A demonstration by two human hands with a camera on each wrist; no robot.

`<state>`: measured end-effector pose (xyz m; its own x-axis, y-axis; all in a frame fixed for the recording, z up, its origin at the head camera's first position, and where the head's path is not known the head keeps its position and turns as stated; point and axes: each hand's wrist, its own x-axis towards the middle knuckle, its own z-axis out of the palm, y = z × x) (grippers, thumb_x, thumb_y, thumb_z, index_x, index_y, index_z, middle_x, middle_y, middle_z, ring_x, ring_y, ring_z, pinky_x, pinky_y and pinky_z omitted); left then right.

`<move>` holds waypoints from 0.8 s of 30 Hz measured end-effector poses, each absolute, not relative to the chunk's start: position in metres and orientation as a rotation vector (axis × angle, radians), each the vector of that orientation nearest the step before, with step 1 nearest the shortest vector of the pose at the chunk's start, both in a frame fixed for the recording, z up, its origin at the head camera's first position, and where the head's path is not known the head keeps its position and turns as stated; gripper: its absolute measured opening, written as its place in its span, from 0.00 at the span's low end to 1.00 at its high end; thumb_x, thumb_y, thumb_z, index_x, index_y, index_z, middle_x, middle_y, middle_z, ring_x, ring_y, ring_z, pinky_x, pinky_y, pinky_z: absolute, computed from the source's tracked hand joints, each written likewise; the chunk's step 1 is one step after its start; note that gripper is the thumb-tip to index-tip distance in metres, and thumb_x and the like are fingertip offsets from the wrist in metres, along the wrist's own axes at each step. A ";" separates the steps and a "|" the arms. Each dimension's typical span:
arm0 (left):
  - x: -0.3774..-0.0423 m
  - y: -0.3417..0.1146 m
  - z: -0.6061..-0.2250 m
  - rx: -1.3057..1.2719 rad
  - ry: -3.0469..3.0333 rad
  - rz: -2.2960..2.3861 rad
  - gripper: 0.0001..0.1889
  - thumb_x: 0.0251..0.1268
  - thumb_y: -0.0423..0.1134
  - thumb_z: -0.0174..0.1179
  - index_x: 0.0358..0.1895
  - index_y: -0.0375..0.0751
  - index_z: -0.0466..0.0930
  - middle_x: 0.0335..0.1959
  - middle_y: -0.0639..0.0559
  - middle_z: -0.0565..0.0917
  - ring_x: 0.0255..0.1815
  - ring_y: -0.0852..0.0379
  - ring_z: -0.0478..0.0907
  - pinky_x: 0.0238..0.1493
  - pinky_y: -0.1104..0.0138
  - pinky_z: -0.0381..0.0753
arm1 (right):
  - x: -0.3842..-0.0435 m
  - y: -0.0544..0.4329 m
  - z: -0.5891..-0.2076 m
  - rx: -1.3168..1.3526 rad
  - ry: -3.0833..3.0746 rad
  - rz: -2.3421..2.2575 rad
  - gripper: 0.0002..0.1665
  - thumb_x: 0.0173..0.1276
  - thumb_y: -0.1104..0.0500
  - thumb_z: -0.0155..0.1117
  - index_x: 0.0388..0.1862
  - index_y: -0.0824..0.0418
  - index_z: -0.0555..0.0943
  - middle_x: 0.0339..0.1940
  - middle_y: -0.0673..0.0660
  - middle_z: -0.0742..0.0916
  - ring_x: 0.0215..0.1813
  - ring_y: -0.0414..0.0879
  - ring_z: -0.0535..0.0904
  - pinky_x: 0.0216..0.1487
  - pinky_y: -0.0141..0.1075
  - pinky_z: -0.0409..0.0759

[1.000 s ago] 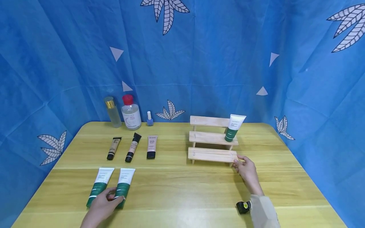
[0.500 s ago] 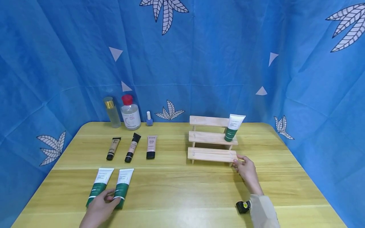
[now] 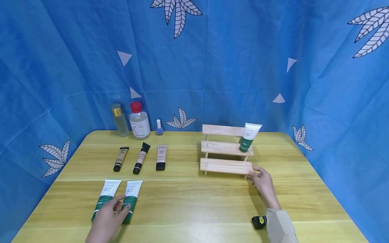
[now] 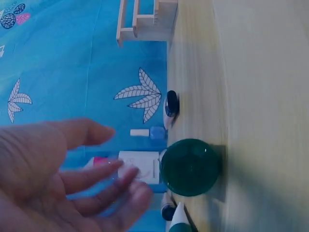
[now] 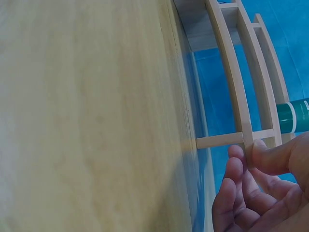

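Note:
Two green and white squeeze tubes lie on the table at the front left: a left tube [image 3: 106,195] and a right tube [image 3: 132,195]. My left hand [image 3: 107,216] hovers over them, fingers loosely parted and holding nothing. In the left wrist view the right tube's round green end [image 4: 190,166] shows apart from the fingertips [image 4: 140,193]. On the right, a three-tier wooden display stand [image 3: 226,164] holds a third tube [image 3: 250,133], upright and leaning back on the middle tier. My right hand [image 3: 262,182] pinches the right end of its lowest shelf [image 5: 239,96] between thumb and fingers.
Three small cosmetic tubes, one a BB cream [image 3: 161,157], lie behind the green tubes. Along the back stand a gold-collared bottle [image 3: 120,121], a red-capped bottle [image 3: 139,123] and a blue nail polish bottle [image 3: 159,128]. A black object [image 3: 258,222] sits by my right sleeve.
My left hand has let go of the right tube and its fingers have parted. That tube now lies slightly farther left. The right hand stays at the stand.

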<state>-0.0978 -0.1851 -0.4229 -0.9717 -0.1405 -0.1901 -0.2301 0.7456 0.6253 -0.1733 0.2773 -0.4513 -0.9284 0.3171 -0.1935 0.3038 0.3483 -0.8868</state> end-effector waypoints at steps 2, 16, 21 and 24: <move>-0.098 -0.179 -0.420 -0.242 2.847 1.062 0.22 0.63 0.38 0.60 0.58 0.30 0.74 0.42 0.43 0.80 0.43 0.49 0.77 0.44 0.54 0.80 | -0.174 0.277 -0.451 -0.594 -2.568 1.685 0.25 0.73 0.63 0.51 0.66 0.72 0.65 0.38 0.65 0.85 0.30 0.42 0.76 0.26 0.28 0.73; -0.113 -0.113 -0.431 0.212 2.757 1.383 0.16 0.60 0.34 0.63 0.52 0.40 0.79 0.48 0.47 0.81 0.48 0.49 0.78 0.47 0.61 0.81 | -0.173 0.277 -0.455 -0.579 -2.577 1.659 0.25 0.73 0.63 0.51 0.65 0.73 0.65 0.38 0.65 0.85 0.30 0.42 0.76 0.27 0.28 0.74; -0.128 -0.089 -0.435 0.449 2.654 1.415 0.18 0.63 0.37 0.61 0.55 0.37 0.76 0.49 0.43 0.80 0.50 0.46 0.77 0.50 0.57 0.80 | -0.172 0.278 -0.454 -0.578 -2.593 1.651 0.26 0.74 0.61 0.51 0.66 0.73 0.64 0.41 0.66 0.85 0.31 0.42 0.77 0.28 0.30 0.74; -0.138 -0.073 -0.437 0.585 2.579 1.462 0.18 0.64 0.36 0.60 0.56 0.34 0.75 0.49 0.40 0.80 0.50 0.45 0.77 0.52 0.55 0.78 | -0.172 0.278 -0.454 -0.577 -2.589 1.659 0.26 0.74 0.62 0.51 0.66 0.73 0.64 0.40 0.65 0.85 0.31 0.42 0.77 0.28 0.29 0.74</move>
